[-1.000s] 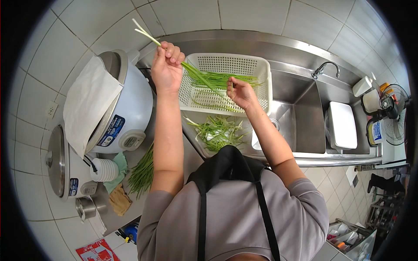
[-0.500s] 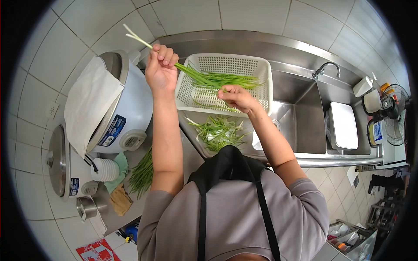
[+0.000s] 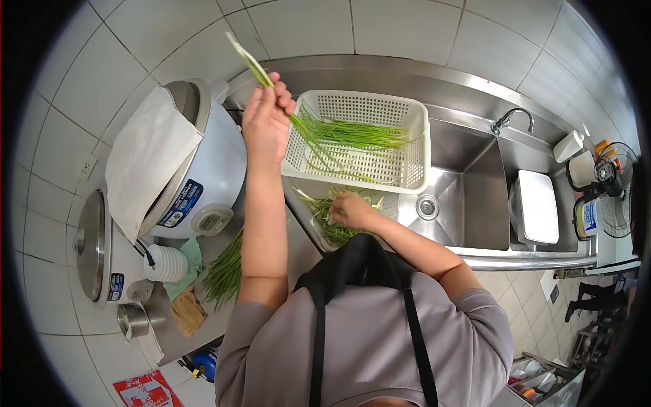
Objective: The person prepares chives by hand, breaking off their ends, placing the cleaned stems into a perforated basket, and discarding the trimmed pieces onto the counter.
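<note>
My left hand (image 3: 268,125) is closed around a few spring onions (image 3: 249,62), raised over the left end of a white perforated basket (image 3: 428,152). Their pale root ends point up and left, and the green leaves trail down into the basket. More spring onions (image 3: 363,133) lie lengthwise inside it. Below the basket, my right hand (image 3: 352,211) is at a heap of loose green and whitish trimmings (image 3: 333,233), its fingers curled together. Whatever those fingers may pinch is hidden. Another bunch of spring onions (image 3: 225,273) rests on the counter, left of my left forearm.
Two large rice cookers (image 3: 224,146) stand at the left, one with a white cloth over it. Stacked white cups (image 3: 166,263) are near them. To the right are a steel sink (image 3: 475,197), a faucet (image 3: 505,119), a white-lidded container (image 3: 537,205) and a fan (image 3: 614,169).
My right hand has moved down from the basket to the trimmings. My left hand has shifted slightly right, and its spring onions now stand more upright. A person's legs at far right have moved.
</note>
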`<state>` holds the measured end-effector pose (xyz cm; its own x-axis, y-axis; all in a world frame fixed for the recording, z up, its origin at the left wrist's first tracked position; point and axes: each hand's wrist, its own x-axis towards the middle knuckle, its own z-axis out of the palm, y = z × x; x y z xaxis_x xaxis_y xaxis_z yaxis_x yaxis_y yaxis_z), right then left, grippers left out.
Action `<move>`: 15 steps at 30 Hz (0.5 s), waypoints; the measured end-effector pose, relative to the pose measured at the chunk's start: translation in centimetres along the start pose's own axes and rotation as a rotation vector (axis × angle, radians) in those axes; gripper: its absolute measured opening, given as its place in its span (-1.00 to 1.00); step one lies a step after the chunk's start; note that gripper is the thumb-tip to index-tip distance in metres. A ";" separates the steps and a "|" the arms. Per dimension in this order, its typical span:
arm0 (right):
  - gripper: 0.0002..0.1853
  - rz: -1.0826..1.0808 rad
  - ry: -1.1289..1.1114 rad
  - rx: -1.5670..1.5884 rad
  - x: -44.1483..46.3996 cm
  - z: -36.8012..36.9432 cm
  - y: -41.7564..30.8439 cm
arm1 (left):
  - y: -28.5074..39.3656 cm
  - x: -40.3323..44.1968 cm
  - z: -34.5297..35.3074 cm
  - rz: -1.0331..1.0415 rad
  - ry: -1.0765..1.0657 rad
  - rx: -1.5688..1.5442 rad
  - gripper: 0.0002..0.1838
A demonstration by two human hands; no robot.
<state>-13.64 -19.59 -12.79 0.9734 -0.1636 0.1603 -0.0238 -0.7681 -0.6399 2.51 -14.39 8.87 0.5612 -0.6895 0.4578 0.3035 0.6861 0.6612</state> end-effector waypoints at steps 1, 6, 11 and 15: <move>-0.75 -0.077 -0.008 -0.011 -0.2 -0.5 0.0 | -0.5 -0.2 -0.3 -0.020 0.009 0.053 -0.74; -0.68 -0.175 -0.144 -0.114 -0.6 -7.4 -1.8 | -2.7 -1.8 -1.5 -0.105 0.042 0.229 -0.71; -0.76 0.095 0.298 0.164 1.3 -17.9 -6.3 | -4.6 -3.4 -0.4 -0.192 0.061 0.350 -0.69; -0.80 0.035 0.686 0.343 5.2 -19.4 -6.4 | -6.0 -4.1 0.6 -0.241 -0.023 0.358 -0.72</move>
<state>-12.87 -27.56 6.70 0.6111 -0.6181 0.4945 0.1288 -0.5388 -0.8325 -2.07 -15.78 3.39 0.4883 -0.8280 0.2757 0.1354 0.3839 0.9134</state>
